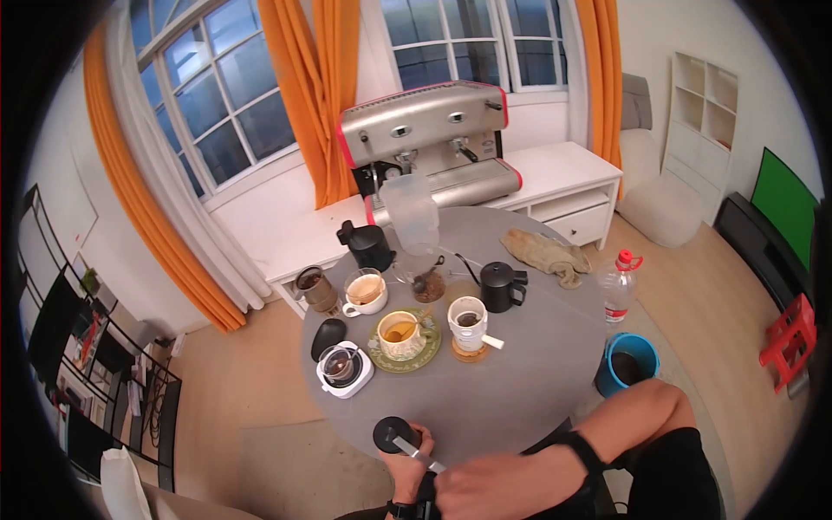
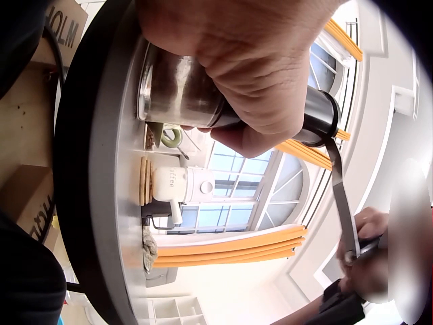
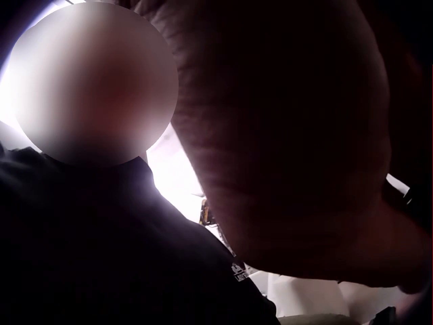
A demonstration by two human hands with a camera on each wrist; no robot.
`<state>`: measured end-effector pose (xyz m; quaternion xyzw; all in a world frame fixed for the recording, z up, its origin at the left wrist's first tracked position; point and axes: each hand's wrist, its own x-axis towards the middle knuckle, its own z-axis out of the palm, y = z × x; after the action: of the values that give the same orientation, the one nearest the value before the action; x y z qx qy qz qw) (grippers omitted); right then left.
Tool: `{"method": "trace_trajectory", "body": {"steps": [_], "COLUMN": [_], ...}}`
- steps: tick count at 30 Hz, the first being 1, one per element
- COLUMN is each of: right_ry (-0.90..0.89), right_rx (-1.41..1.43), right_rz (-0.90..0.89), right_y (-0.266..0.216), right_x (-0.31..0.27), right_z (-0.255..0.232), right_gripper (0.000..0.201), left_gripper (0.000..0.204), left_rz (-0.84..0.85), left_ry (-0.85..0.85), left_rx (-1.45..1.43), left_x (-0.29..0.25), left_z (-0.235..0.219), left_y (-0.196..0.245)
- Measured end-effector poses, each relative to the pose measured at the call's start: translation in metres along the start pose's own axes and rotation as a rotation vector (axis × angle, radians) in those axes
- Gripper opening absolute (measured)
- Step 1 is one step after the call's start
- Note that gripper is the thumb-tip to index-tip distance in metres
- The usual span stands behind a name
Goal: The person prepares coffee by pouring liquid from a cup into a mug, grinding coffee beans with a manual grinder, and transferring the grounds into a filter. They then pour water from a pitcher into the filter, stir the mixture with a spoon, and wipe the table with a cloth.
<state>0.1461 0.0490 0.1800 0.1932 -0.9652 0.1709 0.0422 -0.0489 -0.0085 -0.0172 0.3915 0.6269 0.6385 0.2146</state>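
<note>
At the table's front edge, my left hand (image 1: 406,475) grips a hand coffee grinder (image 1: 394,431) with a black top. The left wrist view shows my fingers wrapped round its body, its metal-rimmed base (image 2: 143,88) down at the tabletop. A flat metal crank (image 2: 342,193) runs from the grinder's top to my right hand (image 2: 369,230), which is curled round the crank's end knob. In the head view my right hand (image 1: 503,485) looks slightly blurred, and its fingertips are hidden. The right wrist view is dark, filled mostly by my hand (image 3: 284,142) and a black shirt.
On the round grey table (image 1: 520,390) stand a white scale (image 1: 357,381) with a glass, a patterned cup (image 1: 400,345) on a green saucer, a white dripper (image 1: 469,319), a black kettle (image 1: 501,290) and a cloth (image 1: 546,251). A blue bucket (image 1: 607,368) stands on the floor at right.
</note>
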Motion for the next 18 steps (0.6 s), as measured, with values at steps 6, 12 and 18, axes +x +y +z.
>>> {"method": "trace_trajectory", "body": {"steps": [6, 12, 18], "right_ry": [-0.087, 0.242, 0.093], "right_rx": [-0.016, -0.202, -0.339], "right_rz": [-0.26, -0.238, 0.281], "right_y": [0.027, 0.109, 0.164], "right_x": [0.123, 0.196, 0.137], "right_z": [0.032, 0.037, -0.024], "right_gripper": [0.029, 0.04, 0.024], "left_gripper": [0.03, 0.038, 0.015], "left_rz": [-0.036, 0.047, 0.003], "left_ry": [-0.012, 0.021, -0.008], "left_rx": [0.025, 0.222, -0.066], "left_x": [-0.006, -0.016, -0.001], "left_z": [-0.008, -0.021, 0.002], "left_y": [-0.044, -0.063, 0.005]}}
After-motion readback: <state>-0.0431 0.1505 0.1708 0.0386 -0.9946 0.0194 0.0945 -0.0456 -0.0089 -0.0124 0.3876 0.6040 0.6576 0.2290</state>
